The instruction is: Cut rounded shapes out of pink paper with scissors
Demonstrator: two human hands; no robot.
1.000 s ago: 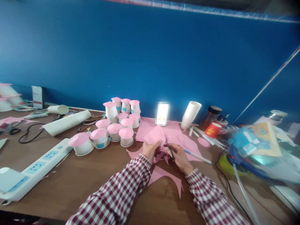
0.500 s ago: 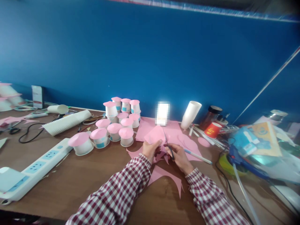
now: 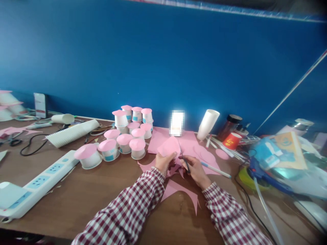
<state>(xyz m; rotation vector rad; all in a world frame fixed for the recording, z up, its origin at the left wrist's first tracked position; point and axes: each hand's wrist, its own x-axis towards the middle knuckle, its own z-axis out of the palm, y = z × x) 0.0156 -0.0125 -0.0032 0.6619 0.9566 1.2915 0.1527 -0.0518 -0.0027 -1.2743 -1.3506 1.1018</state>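
A piece of pink paper (image 3: 169,145) is pinched in my left hand (image 3: 165,162), thumb on top. My right hand (image 3: 195,170) is closed around the dark handles of a pair of scissors (image 3: 187,165), whose blades point away from me along the paper's right edge. Under and behind both hands lie more pink sheets (image 3: 187,136). A curved pink offcut (image 3: 180,195) rests on the table between my forearms. Beside my right hand is a white and blue pen (image 3: 217,170).
Several paper cups with pink tops (image 3: 108,149) stand and stack at left, near a white power strip (image 3: 46,175). Rightward are a tilted stack of white cups (image 3: 208,124), a red cup (image 3: 232,141), a blue glue gun (image 3: 268,180) with cords, and plastic bags (image 3: 288,153).
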